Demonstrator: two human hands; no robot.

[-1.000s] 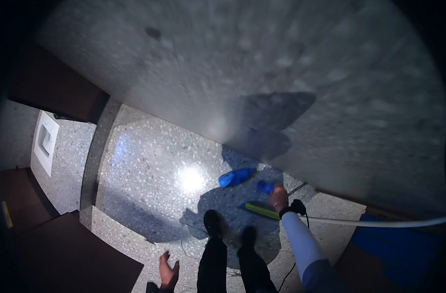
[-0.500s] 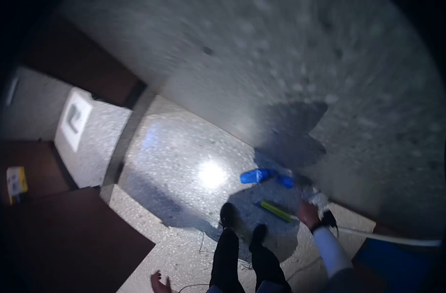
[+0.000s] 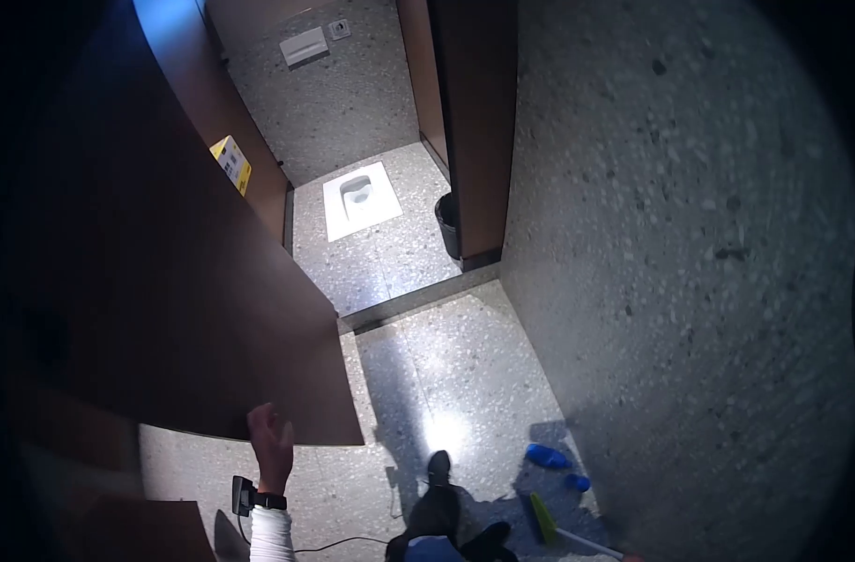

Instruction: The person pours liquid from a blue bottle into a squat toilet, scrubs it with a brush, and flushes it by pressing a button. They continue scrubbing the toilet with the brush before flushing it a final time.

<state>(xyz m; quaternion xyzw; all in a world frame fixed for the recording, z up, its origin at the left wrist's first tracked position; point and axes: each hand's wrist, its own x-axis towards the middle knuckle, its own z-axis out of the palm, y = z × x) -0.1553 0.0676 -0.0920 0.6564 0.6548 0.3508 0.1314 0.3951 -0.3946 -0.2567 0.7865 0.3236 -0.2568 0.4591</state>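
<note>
My left hand (image 3: 272, 450) is raised at the lower edge of a dark brown stall door (image 3: 212, 328), fingers apart and loosely bent, holding nothing. A dark band with a black box (image 3: 244, 495) sits at its wrist. At the bottom right, a green-headed broom (image 3: 542, 518) rests with its head on the floor. Its white handle runs to the frame's bottom edge, where only a sliver of my right hand (image 3: 632, 558) shows around it. Beside the broom head, a blue bottle (image 3: 548, 456) and a smaller blue object (image 3: 577, 482) lie by the wall.
Beyond a raised step (image 3: 427, 297) is a white squat toilet (image 3: 362, 200) with a black bin (image 3: 448, 225) to its right. A speckled wall (image 3: 690, 281) bounds the right side. A yellow-and-white label (image 3: 231, 166) is on the left. A thin cable (image 3: 343, 543) crosses the floor near my feet.
The view has swung up and leftward, bringing the toilet stall into sight. My left hand has risen to the door edge; my right hand and the broom now sit lower in the frame.
</note>
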